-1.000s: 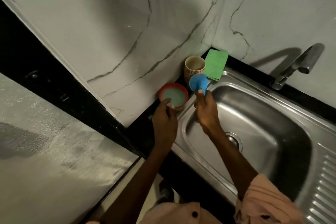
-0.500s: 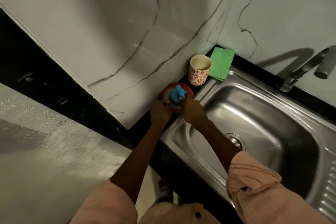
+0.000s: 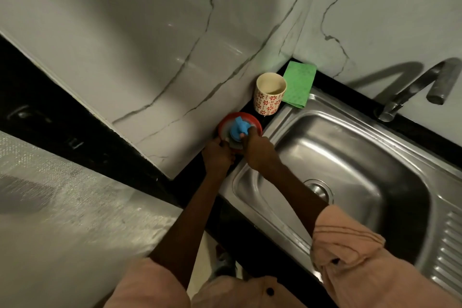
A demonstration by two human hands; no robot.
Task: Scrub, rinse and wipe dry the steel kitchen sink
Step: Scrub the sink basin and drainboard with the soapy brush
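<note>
A steel sink (image 3: 350, 147) with a round drain (image 3: 318, 189) fills the right of the view. On the black counter at its left corner sits a round red tub of pale soap (image 3: 226, 122). My right hand (image 3: 257, 149) grips a blue scrubber (image 3: 240, 129) and presses it down into the tub. My left hand (image 3: 217, 155) holds the tub's near edge with curled fingers. A folded green cloth (image 3: 298, 84) lies in the back corner of the counter.
A patterned cup (image 3: 270, 94) stands between the tub and the green cloth. A steel tap (image 3: 412, 90) juts from the wall behind the sink. Marble walls close the corner. A ribbed drainboard (image 3: 447, 252) lies at the right edge.
My right hand brought the blue scrubber from above the sink's corner down into the red tub. My left hand stayed at the tub's edge. The view shifted slightly.
</note>
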